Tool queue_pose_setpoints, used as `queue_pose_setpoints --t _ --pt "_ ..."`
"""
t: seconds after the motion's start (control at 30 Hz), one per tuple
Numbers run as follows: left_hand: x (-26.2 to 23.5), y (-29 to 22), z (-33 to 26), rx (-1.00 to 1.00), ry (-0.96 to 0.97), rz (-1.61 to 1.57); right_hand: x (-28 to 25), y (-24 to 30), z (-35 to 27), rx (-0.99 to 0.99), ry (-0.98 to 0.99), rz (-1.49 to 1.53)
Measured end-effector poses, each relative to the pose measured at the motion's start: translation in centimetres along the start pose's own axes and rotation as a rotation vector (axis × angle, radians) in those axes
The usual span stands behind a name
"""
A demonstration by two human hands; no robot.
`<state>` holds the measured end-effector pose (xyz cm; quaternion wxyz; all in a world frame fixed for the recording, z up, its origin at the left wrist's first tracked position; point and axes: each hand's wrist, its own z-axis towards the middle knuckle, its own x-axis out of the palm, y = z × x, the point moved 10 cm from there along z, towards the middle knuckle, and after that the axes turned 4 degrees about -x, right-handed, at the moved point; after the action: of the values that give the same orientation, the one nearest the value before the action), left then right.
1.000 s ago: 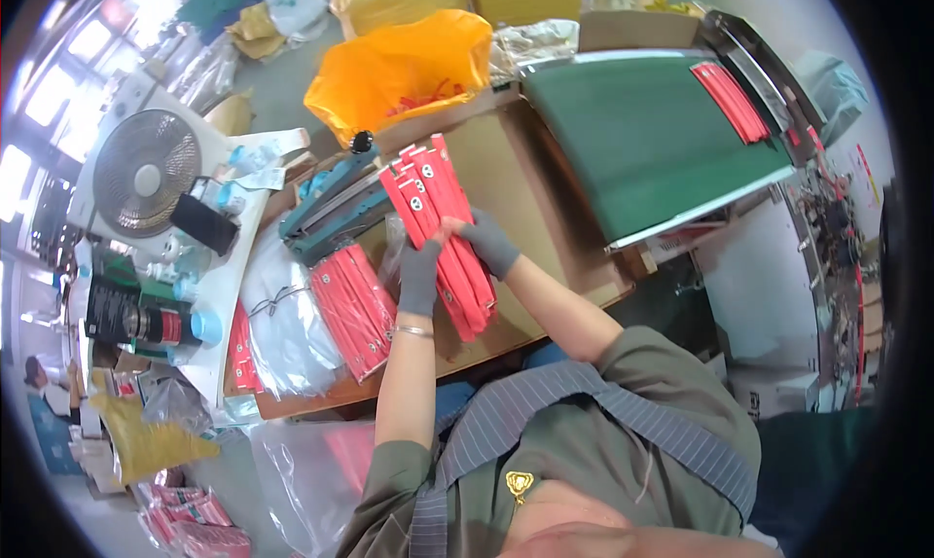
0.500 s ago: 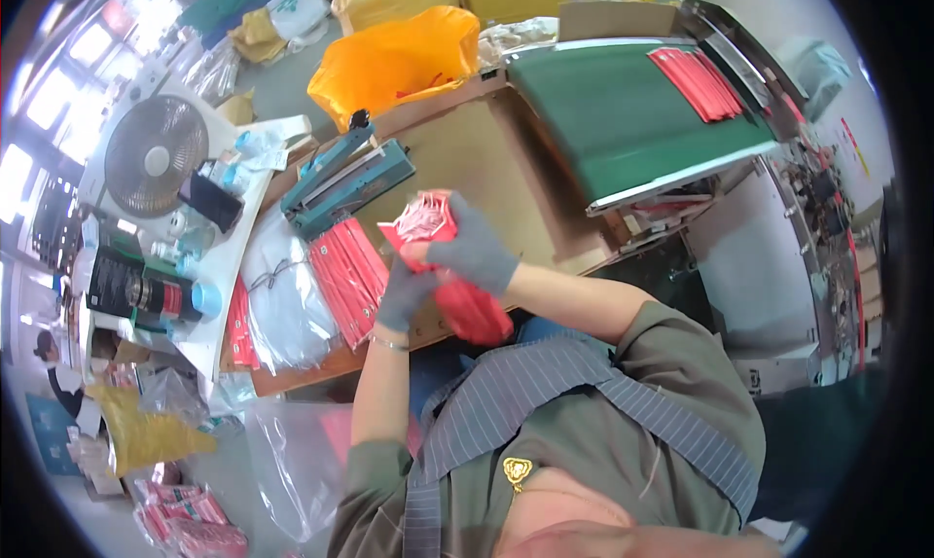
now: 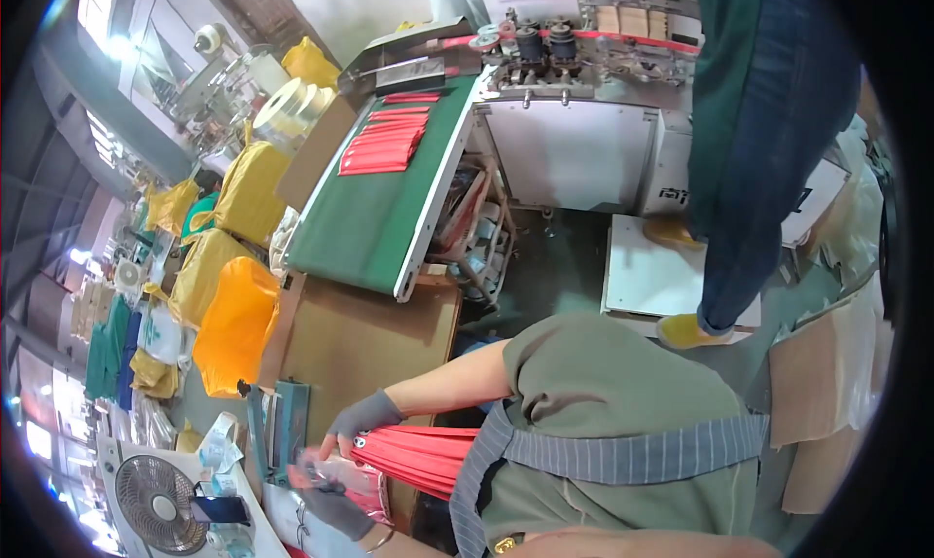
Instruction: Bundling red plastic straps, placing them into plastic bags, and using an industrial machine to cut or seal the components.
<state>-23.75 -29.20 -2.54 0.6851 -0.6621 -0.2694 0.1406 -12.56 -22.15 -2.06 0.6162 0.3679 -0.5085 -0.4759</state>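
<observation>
My right hand (image 3: 372,417), in a grey fingerless glove, grips the end of a thick bundle of slim red packets (image 3: 423,453) that lies against my apron. Below it, my left hand (image 3: 336,507), gloved the same way, has its fingers closed on a clear plastic bag (image 3: 326,470), though blur hides the fingertips. The bag's film is crumpled beside the end of the bundle. Just beyond both hands stands a teal bench sealer (image 3: 290,424). More red packets (image 3: 375,495) show under the bag, partly covered by my hands.
A brown worktop (image 3: 365,329) leads to a green conveyor belt (image 3: 355,232) carrying red packets (image 3: 384,149). An orange bag (image 3: 233,324) stands left of the worktop. A fan (image 3: 161,507) is at lower left. Another person's jeans-clad leg (image 3: 769,169) is at right, by a white machine (image 3: 569,154).
My view has swung to the right, bringing the machine and another person's leg in. The red bundle was upright between both hands; now it lies sideways and the left hand is at a clear bag.
</observation>
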Motion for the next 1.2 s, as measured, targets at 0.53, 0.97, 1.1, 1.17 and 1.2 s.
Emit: queue_pose_setpoints --t 0.53,0.97,1.1,1.17,1.2 --pt "11.4 3.9 -8.2 0.317 -0.133 0.866 -4.0 -7.2 -16.4 0.443 -0.284 -0.805" --pt "-0.1 -1.2 7.0 -0.079 0.145 1.126 -6.3 14.9 -2.1 -0.047 -0.517 -1.487" --pt "8.9 -13.8 1.9 0.687 -0.127 1.087 -5.9 20.7 -0.7 -0.235 -0.617 -1.511" --pt "10.0 -13.4 4.5 0.792 -0.052 1.313 -10.2 20.0 -0.6 -0.436 -0.696 -1.660" --pt "5.6 -11.0 7.3 0.745 -0.089 1.514 -10.5 19.1 1.2 -0.189 -0.599 -1.547"
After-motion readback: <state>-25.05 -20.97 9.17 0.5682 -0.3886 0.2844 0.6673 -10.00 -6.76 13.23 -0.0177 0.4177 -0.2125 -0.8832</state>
